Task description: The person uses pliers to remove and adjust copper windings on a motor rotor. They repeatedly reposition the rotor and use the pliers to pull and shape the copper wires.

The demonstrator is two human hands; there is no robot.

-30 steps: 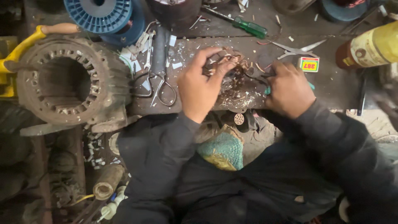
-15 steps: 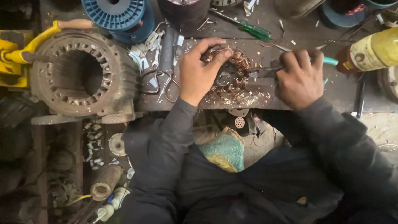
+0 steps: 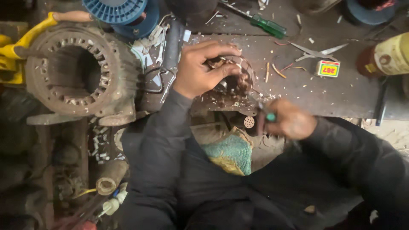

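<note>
1. Your right hand (image 3: 292,121), blurred at lower right of centre, is fisted round a teal-handled tool (image 3: 268,116).
2. Your left hand (image 3: 200,70) clamps the small copper-wound stator (image 3: 234,79) at upper centre.
3. You look mid-stripping windings; next needs firm bracing, tool tip re-aimed at the coil.

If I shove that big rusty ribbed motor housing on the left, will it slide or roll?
The big rusty ribbed motor housing looks like thick cast metal, so it is probably heavy and stiff. It lies with its round bore facing the camera, so it seems more apt to drag than roll. Its ribs and rust should give grip, not slip.
</note>
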